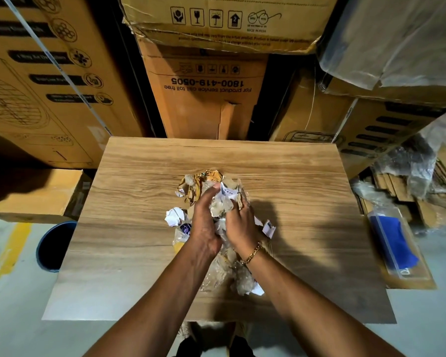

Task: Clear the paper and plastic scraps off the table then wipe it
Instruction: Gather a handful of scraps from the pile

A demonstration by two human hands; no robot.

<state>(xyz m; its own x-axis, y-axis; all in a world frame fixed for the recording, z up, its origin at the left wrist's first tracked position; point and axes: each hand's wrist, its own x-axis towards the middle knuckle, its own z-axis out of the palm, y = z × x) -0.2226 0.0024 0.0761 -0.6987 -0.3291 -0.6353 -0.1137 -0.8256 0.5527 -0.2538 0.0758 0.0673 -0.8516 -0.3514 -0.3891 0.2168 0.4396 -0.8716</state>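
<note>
The heap of paper and plastic scraps (211, 186) sits at the middle of the wooden table (307, 181). We read its long axis as running from the far printed brown paper back toward the person, where a tail of clear plastic film (238, 278) trails almost to the near edge. Both hands are set into the middle of that line. The left hand (204, 225) is curled over the left flank of the heap, and the right hand (241, 222) is curled round a wad of film and white paper, the two pressing the bundle between them. So both grips are closed on scraps, though we cannot tell how much each holds underneath. A crumpled white paper ball (175, 216) lies loose just left of the left hand, and a white slip (268, 228) lies just right of the right hand. Neither is inside the grip. Past the table's left edge, low on the floor, stands a dark blue bucket (53, 247). We judge the bundle must travel leftward, and the left hand is the nearer one to it. A blue cloth (394, 243) in a clear bag lies off to the right.
</note>
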